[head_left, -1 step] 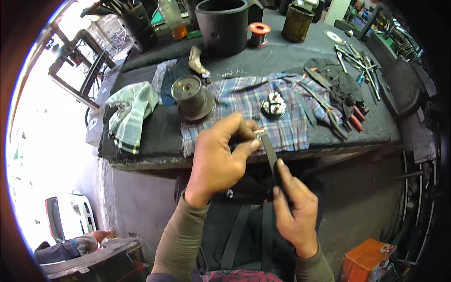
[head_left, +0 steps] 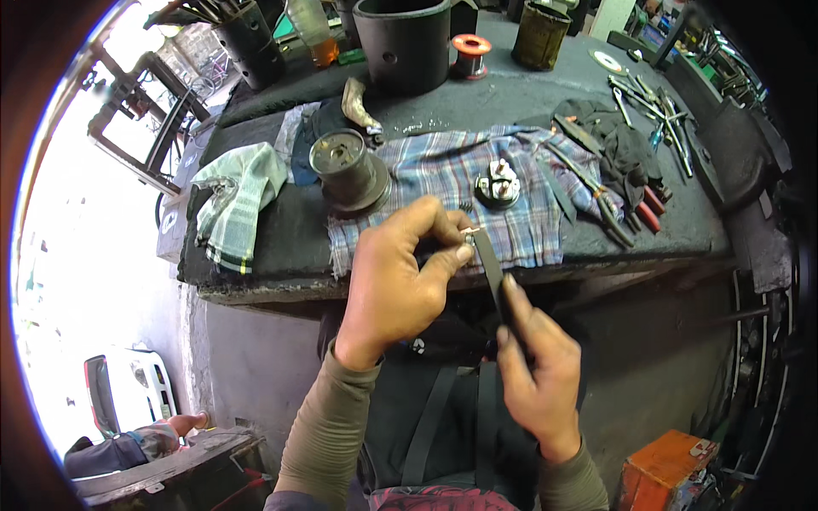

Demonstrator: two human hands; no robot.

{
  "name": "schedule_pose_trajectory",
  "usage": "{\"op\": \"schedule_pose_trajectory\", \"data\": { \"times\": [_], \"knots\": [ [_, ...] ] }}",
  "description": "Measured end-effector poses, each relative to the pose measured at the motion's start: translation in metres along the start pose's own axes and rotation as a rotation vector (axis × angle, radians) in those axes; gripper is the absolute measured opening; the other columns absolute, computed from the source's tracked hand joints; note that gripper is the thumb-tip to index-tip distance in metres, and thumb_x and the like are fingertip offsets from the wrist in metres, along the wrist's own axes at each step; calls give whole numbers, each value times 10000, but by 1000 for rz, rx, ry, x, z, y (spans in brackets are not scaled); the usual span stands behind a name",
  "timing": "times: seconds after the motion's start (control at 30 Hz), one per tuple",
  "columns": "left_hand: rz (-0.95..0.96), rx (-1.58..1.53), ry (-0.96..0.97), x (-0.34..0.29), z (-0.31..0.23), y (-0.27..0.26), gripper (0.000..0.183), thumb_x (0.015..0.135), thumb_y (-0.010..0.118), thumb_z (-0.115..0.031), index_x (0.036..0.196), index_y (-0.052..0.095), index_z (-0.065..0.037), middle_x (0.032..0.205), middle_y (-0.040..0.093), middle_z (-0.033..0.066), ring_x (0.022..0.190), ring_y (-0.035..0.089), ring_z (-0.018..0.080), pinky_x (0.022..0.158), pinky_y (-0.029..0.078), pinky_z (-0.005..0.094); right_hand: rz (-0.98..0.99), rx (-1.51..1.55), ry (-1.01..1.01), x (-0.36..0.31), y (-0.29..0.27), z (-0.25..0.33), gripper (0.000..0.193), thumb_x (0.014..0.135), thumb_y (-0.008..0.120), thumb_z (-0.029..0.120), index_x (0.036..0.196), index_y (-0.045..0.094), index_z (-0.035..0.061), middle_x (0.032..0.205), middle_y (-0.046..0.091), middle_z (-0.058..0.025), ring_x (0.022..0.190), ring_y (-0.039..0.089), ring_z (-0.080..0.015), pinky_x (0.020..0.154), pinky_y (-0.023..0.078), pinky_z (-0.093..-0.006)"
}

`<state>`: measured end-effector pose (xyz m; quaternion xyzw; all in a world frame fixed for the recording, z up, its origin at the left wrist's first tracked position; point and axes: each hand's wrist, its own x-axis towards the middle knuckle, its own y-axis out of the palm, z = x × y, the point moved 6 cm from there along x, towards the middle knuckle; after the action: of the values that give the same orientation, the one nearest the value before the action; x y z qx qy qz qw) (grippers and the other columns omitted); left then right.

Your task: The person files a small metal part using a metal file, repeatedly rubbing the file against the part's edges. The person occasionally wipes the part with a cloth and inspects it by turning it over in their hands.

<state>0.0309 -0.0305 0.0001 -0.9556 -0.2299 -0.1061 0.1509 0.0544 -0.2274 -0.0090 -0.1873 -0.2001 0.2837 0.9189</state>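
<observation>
My left hand (head_left: 399, 277) pinches a small metal piece (head_left: 470, 231) between thumb and forefinger, in front of the bench edge. Most of that piece is hidden by the fingers. In my right hand (head_left: 543, 366) is a flat dark file (head_left: 489, 266), its far end against or right beside the piece; exact contact cannot be made out. Just beyond the hands, a round black part with metal terminals (head_left: 498, 184) lies on a plaid cloth (head_left: 426, 162), and a small dark spring (head_left: 465, 206) lies nearby. A flanged metal cylinder (head_left: 347, 170) stands to the left.
Pliers (head_left: 607, 217) and a dark rag (head_left: 613, 145) lie at the right, with several wrenches (head_left: 673, 128) farther back. A wide black pot (head_left: 402, 51), a wire spool (head_left: 470, 58) and a rusty can (head_left: 541, 38) stand behind. An orange box (head_left: 669, 468) sits low right.
The file and my right hand have shifted slightly relative to the pinched metal piece. My left hand keeps its pinch. The whole view has moved a little.
</observation>
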Motion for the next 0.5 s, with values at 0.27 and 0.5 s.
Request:
{"op": "schedule_pose_trajectory", "data": {
  "times": [0.27,0.5],
  "knots": [
    [-39,-7,-12,2,10,-7,142,882,766,77,923,643,20,1006,767,109,1035,700,150,956,535,325,-53,-51,-184,38,18,-1,548,945,658,-62,1490,611,-25,895,656,-218,748,651,-369,695,524,-422],
    [-10,-18,-31,4,3,-3,132,887,746,87,915,634,22,1057,785,144,1052,700,155,961,532,320,-47,142,238,-44,-4,-29,521,974,654,-73,1493,607,-59,992,747,-131,783,646,-121,728,544,-296]
  ]
}}
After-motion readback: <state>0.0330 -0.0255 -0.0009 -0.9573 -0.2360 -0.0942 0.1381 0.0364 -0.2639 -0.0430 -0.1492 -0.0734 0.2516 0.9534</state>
